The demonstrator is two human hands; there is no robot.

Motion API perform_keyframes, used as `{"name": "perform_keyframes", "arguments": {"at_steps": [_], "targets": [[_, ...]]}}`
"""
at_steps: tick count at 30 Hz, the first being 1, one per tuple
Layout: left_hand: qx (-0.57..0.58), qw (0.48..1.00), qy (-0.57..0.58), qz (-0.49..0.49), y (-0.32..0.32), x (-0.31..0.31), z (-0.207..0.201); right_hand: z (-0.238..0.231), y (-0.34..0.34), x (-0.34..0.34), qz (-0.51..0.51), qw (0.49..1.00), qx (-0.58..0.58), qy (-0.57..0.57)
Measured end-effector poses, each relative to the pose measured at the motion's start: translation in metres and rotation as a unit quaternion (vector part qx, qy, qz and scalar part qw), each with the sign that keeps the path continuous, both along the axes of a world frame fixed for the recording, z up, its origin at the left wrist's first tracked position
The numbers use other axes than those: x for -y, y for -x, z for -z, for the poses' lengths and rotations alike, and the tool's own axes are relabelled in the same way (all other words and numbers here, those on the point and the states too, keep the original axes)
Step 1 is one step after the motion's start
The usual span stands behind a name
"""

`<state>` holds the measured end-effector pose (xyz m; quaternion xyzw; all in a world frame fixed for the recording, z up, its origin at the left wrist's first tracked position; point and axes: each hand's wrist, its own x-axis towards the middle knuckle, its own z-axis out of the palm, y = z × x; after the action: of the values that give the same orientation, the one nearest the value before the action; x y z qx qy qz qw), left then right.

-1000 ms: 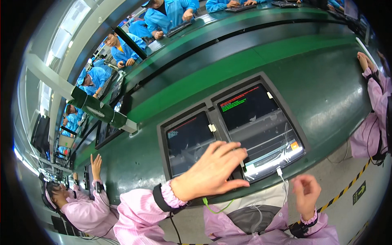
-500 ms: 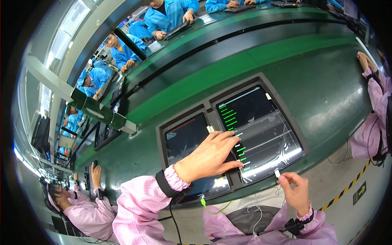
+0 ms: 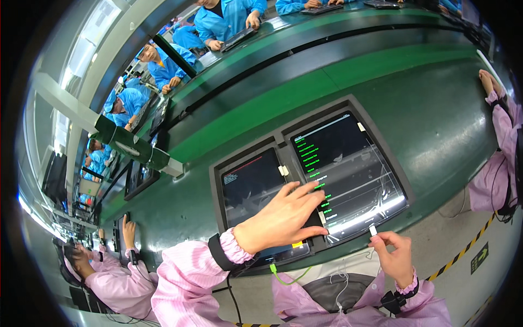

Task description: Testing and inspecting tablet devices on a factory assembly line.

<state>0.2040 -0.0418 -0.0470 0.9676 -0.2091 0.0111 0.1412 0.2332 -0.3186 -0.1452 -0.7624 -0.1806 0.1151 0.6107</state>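
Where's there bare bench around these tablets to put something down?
Right of the grey tray, the green bench is bare toward a co-worker's hands; to its left, another patch lies between tray, post base and left sleeve. The near edge is crowded: left hand over the tablets, right hand pinching a white plug, green cable there too.

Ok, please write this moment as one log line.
left hand: spread over left tablet and right tablet, touch unclear | right hand: holding white plug by right tablet's near edge | right tablet: green text showing
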Motion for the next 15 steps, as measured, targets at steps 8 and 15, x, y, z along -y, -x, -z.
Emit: {"name": "perform_keyframes", "arguments": {"at_steps": [8,15], "targets": [[0.035,0.999,-0.012,-0.019,0.001,-0.007,-0.013,0.001,0.000,-0.001,-0.001,1.000,0.013,0.003],[0.033,0.999,-0.035,-0.021,0.004,-0.004,-0.002,0.000,0.001,-0.001,-0.002,1.000,-0.001,0.012]]}}
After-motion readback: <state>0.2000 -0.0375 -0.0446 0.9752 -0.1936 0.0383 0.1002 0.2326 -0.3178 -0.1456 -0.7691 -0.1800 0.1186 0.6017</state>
